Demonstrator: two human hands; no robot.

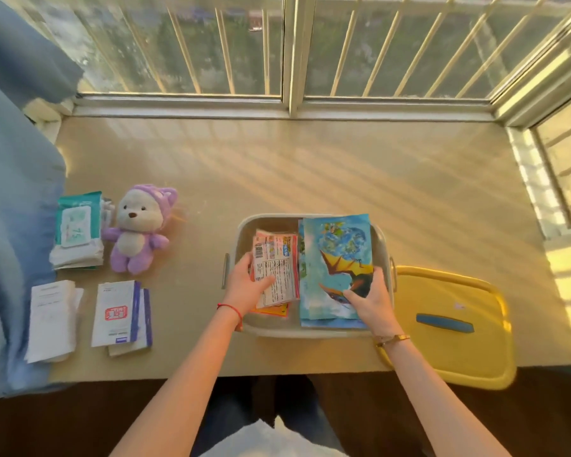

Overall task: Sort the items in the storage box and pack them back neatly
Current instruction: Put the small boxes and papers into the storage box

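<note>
A white storage box (244,225) stands on the sill near its front edge. Inside on the left lies a stack of small printed packets (277,258); my left hand (244,283) grips the stack at its near-left side, thumb on top. On the right side of the box a stack of blue picture sheets (337,258) lies. My right hand (371,300) holds that stack at its near-right corner. The box's yellow lid (449,298) with a blue handle lies flat to the right.
To the left lie a purple-and-white plush toy (139,229), a pack of wet wipes (78,229), white paper sheets (51,319) and white-blue sachets (122,315). A blue curtain (10,225) hangs at far left. A barred window (287,47) closes the back.
</note>
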